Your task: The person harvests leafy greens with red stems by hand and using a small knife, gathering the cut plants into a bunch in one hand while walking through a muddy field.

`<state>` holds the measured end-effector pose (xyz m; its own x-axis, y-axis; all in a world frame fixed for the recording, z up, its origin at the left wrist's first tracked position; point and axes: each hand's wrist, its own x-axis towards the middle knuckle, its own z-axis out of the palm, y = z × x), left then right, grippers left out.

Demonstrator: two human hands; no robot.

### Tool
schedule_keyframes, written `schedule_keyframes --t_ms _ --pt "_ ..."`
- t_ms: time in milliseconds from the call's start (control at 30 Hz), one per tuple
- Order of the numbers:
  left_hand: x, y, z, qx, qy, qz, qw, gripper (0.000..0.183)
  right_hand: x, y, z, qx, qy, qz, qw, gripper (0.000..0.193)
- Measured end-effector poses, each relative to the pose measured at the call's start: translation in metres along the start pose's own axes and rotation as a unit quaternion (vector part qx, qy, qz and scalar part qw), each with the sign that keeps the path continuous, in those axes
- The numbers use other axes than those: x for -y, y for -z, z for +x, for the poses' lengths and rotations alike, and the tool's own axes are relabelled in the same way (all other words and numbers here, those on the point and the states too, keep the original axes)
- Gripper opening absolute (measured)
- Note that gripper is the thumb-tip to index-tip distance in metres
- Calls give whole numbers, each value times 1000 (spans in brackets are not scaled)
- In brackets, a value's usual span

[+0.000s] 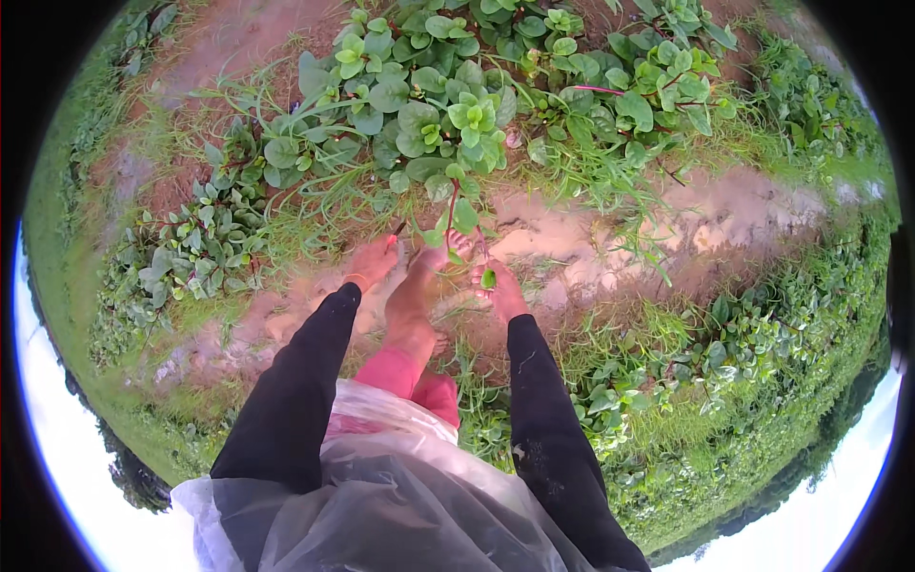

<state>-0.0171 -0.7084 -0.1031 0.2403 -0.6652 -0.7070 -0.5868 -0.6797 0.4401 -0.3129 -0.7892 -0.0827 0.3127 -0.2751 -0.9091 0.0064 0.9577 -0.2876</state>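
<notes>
My left hand [374, 259] is closed around a short, dark blade-like tool [399, 229] whose tip points up toward the plants; its handle is hidden in the fist. My right hand [500, 289] grips a leafy cutting with a reddish stem [480, 240], and a small green leaf [489, 279] lies against the fingers. Between my hands, a red-stemmed shoot with green leaves [464, 214] stands in front of my bare foot [434, 262]. Whether it joins the cutting, I cannot tell. Just beyond grows a dense clump of round-leaved green plants [419, 119].
Wet, muddy soil [572, 238] runs across between the plant rows. More leafy plants grow at the left [195, 238] and in the row at the lower right [705, 353], with grass among them. A translucent plastic sheet [391, 505] covers my lap.
</notes>
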Motion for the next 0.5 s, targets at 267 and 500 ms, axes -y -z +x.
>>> schedule_keyframes --t_ms 267,500 --pt "-48 -38 149 -49 33 -32 998 37 -10 -4 12 -28 -38 -25 999 30" --pt "-13 -6 131 126 -19 120 985 36 -17 0 1 -13 -2 -65 998 32"
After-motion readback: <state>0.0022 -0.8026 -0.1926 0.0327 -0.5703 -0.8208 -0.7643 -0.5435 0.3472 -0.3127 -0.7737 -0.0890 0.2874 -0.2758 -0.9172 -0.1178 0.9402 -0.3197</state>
